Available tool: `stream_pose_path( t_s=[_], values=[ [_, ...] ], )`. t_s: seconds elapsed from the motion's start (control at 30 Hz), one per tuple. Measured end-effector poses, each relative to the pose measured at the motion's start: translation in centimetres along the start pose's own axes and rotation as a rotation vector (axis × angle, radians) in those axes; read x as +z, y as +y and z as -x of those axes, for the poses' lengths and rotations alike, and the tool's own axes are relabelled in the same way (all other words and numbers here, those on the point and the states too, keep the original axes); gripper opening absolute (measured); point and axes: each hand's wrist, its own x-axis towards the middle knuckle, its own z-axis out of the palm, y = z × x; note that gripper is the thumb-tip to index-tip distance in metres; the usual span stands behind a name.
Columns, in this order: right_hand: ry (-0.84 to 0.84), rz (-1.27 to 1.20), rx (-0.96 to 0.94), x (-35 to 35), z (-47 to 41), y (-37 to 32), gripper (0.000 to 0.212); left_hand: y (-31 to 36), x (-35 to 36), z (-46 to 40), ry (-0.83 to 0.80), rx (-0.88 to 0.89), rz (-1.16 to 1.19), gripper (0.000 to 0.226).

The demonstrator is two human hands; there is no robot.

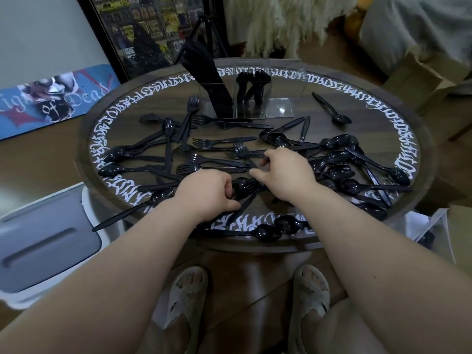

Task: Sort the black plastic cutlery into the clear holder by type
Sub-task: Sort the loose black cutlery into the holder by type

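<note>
Black plastic forks [219,141], spoons [337,157] and knives lie scattered over a round dark table [255,106]. At the table's far side stands the clear holder [278,108]; its left compartment holds knives [204,70], the middle one holds several forks [251,83], and the right one looks empty. My left hand [207,192] grips a bunch of forks [245,190] near the front of the table. My right hand [283,172] pinches the handle of a fork [242,152] just beside them.
A white lidded bin [46,241] stands left of the table. A skateboard deck [51,98] leans on the wall behind. Cardboard boxes [419,80] sit to the right. My slippered feet [189,297] are under the table's front edge.
</note>
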Motion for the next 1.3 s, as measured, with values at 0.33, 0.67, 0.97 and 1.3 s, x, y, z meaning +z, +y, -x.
stream_pose_path(
  t_s=[0.33, 0.67, 0.97, 1.3],
  values=[
    [0.028, -0.162, 0.136, 0.2, -1.2, -0.1, 0.016, -1.8, -0.7, -0.3, 0.115, -0.09, 0.218, 0.019],
    [-0.108, -0.893, 0.097, -1.6, 0.5, -2.0, 0.004, -0.4, -1.8, -2.0, 0.295, -0.201, 0.875, 0.023],
    [-0.146, -0.813, 0.04, -1.5, 0.7, -1.8, 0.012, 1.2, -1.6, -1.6, 0.198, -0.116, 0.826, 0.026],
    [0.106, -0.819, 0.024, -2.0, -0.4, -1.3, 0.009, 1.3, -1.7, -1.3, -0.006, -0.042, 0.734, 0.027]
  ],
)
